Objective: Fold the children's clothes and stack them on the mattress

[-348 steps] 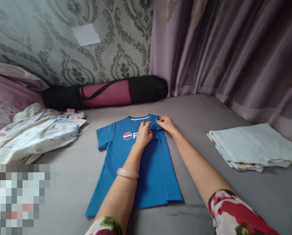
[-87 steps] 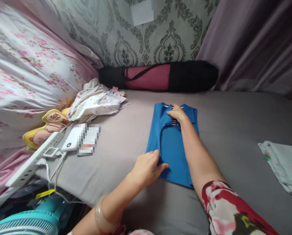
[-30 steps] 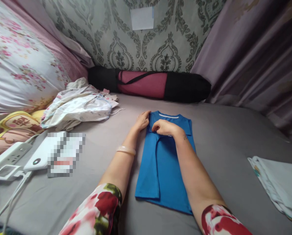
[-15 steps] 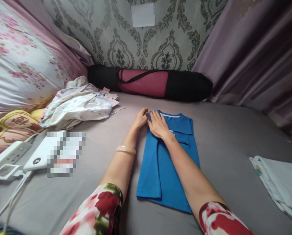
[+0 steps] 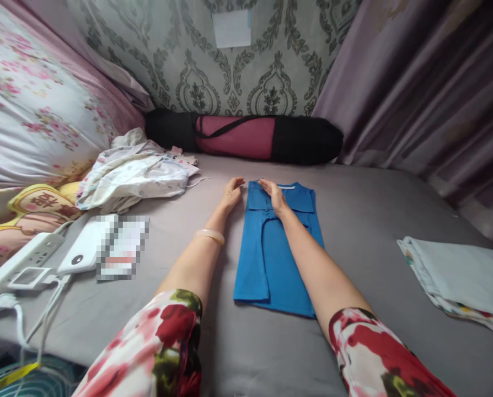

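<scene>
A blue shirt (image 5: 288, 264), folded into a long rectangle, lies on the grey sheet with its neckline toward the wall. Just left of its upper edge is my left hand (image 5: 232, 192), fingers stretched out and holding nothing. Over the upper part of the shirt, my right hand (image 5: 273, 195) is tilted on its side with its fingers extended and nothing in it. Whether its lower edge touches the cloth is hard to tell.
A black and pink rolled bag (image 5: 234, 137) lies along the wall. Crumpled pale clothes (image 5: 134, 173), a power strip (image 5: 27, 256) and a white power bank (image 5: 90, 242) are at left. Folded pale cloth (image 5: 461, 278) is at right.
My right hand has lifted from lying flat on the shirt to a tilted pose. My left hand has shifted slightly away from the shirt's edge. The camera view has moved a little.
</scene>
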{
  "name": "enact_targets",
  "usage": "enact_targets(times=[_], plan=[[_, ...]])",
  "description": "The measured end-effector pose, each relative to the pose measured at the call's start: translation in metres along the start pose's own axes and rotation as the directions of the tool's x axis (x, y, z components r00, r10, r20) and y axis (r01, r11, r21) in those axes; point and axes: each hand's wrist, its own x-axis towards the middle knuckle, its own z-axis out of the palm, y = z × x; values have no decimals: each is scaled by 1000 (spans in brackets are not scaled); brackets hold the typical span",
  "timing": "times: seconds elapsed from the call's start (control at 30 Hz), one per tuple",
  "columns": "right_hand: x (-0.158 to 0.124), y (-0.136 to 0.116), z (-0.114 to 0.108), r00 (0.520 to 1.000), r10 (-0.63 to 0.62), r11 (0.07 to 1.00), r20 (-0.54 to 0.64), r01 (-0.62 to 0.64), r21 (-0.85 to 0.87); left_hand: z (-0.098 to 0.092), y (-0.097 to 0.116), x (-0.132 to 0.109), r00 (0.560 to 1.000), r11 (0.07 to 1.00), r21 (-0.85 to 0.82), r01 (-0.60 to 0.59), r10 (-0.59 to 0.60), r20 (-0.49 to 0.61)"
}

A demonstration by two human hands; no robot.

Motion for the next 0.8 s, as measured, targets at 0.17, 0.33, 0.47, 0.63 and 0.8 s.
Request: enact_targets(times=[0.17,0.33,0.47,0.63,0.8], plan=[[4,-17,-14,973,228,854,-41,-180,488,-11,14,-40,995,1000,-11,26,-24,101],[-2,-45,-26,908,419,769,18,-366,525,-21,27,-87,953,996,90,6,-33,301],[-6,-64,-37,932,354,662,80,-310,682,-27,40,-115,921,970,232,-75,-22,389],[-10,-87,-58,980,192,497,46,-137,857,-30,54,-138,894,881,411,-232,27,446],[-36,-115,-91,983,179,732,46,-164,661,-40,70,-169,892,826,492,-276,30,451]])
